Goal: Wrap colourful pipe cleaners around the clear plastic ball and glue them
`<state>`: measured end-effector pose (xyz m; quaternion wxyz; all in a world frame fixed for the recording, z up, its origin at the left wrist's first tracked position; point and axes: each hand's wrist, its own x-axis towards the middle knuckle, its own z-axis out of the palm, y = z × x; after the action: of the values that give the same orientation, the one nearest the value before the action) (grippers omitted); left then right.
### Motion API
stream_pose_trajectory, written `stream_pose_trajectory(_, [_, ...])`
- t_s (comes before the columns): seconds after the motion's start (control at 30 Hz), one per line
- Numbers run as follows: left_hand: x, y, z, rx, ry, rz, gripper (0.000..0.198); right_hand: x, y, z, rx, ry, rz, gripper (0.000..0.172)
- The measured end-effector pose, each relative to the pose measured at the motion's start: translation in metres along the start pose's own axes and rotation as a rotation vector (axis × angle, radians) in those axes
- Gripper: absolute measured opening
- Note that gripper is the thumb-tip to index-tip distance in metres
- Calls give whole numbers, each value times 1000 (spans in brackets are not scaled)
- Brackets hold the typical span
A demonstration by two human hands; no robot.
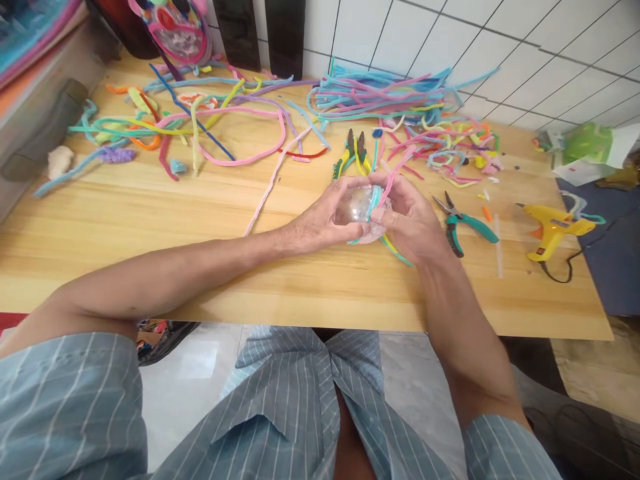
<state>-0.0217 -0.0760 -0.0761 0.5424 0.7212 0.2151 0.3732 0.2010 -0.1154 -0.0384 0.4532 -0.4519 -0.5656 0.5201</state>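
Between my two hands is a clear plastic ball (357, 205), held just above the wooden table. A light-blue pipe cleaner (375, 200) runs round it. My left hand (333, 217) wraps the ball's left side with curved fingers. My right hand (407, 217) grips its right side, the thumb pressed on the blue band. A pink pipe cleaner (393, 179) rises from the ball beside my right fingers. Yellow and green strands (397, 250) show below my right hand. My palms and fingers hide part of the ball.
Green-handled pliers (463, 223) and a yellow glue gun (555, 223) lie to the right. Yellow-handled cutters (355, 150) rest beyond my hands. A bundle of blue and pink pipe cleaners (380, 93) lies along the tiled wall, with loose coloured ones (215, 127) at the left.
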Motion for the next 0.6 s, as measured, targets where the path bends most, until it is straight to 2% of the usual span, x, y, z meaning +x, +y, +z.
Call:
stream_pose_trajectory(0.17, [1, 2, 3, -122, -7, -20, 84, 1, 0, 2, -14, -5, -41, 67])
stream_pose_trajectory(0.37, [4, 5, 3, -154, -3, -129, 87, 2, 3, 1, -76, 46, -113, 42])
stream_pose_trajectory(0.6, [3, 6, -3, -113, -74, -87, 82, 3, 8, 1, -34, 58, -71, 46])
